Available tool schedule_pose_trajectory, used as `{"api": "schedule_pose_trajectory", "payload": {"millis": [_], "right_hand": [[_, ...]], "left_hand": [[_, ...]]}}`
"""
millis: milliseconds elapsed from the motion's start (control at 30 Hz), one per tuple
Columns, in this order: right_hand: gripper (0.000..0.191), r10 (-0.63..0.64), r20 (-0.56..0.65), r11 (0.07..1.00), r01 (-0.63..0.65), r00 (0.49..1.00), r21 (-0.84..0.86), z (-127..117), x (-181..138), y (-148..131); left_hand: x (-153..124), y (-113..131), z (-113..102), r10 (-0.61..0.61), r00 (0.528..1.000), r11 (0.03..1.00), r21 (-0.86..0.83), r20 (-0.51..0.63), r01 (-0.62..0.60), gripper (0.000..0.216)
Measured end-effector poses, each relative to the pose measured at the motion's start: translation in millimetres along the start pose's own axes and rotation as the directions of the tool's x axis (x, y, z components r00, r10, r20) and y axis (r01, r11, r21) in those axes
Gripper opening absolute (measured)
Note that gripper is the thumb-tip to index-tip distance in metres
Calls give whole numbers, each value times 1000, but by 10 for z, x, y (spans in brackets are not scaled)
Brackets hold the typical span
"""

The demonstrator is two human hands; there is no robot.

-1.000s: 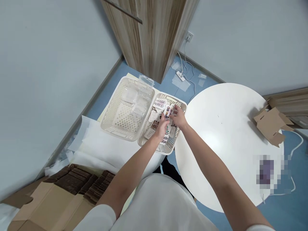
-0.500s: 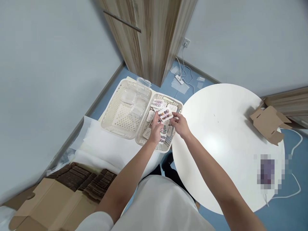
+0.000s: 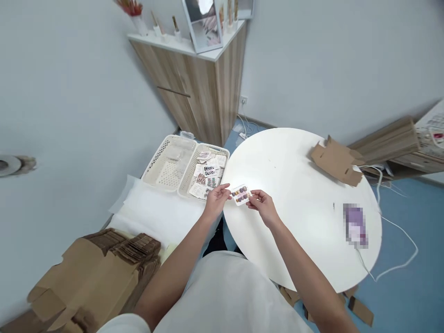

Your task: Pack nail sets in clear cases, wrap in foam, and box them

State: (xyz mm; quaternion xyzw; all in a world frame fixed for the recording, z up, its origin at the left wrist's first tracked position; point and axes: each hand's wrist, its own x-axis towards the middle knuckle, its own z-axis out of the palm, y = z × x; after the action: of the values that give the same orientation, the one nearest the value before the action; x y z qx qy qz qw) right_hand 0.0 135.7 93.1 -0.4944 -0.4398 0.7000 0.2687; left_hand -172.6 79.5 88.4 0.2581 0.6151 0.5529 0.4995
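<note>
A small white card of press-on nails (image 3: 241, 195), with two rows of purple, brown and orange nails, is held over the left edge of the round white table. My right hand (image 3: 264, 206) pinches its right edge between thumb and fingers. At the card's left edge is my left hand (image 3: 217, 201), its fingertips closed on that side. To the left, a white perforated basket (image 3: 183, 190) holds several similar nail cards (image 3: 210, 171), piled loosely. Beside it, another white basket (image 3: 148, 172) contains clear plastic boxes (image 3: 175, 150).
An unfolded cardboard box (image 3: 336, 162) lies on the round table (image 3: 294, 185), near a blurred purple object (image 3: 355, 224) and a white cable (image 3: 398, 266). Stacked flat cardboard boxes (image 3: 104, 277) stand at lower left. A wooden cabinet (image 3: 194, 92) fills the corner.
Both hands have carried the nail card from above the basket rightward to the table's edge. My view has tilted up and turned right, bringing the cabinet top into sight.
</note>
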Motion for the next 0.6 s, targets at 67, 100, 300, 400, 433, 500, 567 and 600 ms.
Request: {"api": "schedule_pose_trajectory", "payload": {"millis": [67,100,300,400,433,500,567,600], "right_hand": [[31,-45,0,999,45,999,-29,-260,-196,-21],[31,-68,2,997,68,998,-44,-384,-280,-30],[28,-174,40,970,178,984,-168,-991,-616,-40],[27,-202,109,947,223,973,-233,-1200,-741,-25],[27,-207,126,938,234,970,-254,-1251,-780,-21],[25,-210,151,926,246,966,-285,-1315,-850,-22],[24,-214,157,923,252,964,-291,-1331,-902,-31],[24,-216,142,926,249,966,-284,-1326,-921,-36]], "left_hand": [[-139,-15,208,5,997,999,47,82,-9,35],[-202,-20,319,3,992,998,66,129,-11,33],[-503,-22,911,-51,927,983,183,372,-19,29],[-606,-15,1091,-49,908,973,226,416,-51,29],[-636,-15,1137,-48,900,969,238,434,-63,28],[-688,-24,1213,-52,877,964,252,478,-80,25],[-732,-47,1266,-61,851,963,256,521,-87,23],[-750,-62,1283,-67,843,962,258,535,-88,22]]}}
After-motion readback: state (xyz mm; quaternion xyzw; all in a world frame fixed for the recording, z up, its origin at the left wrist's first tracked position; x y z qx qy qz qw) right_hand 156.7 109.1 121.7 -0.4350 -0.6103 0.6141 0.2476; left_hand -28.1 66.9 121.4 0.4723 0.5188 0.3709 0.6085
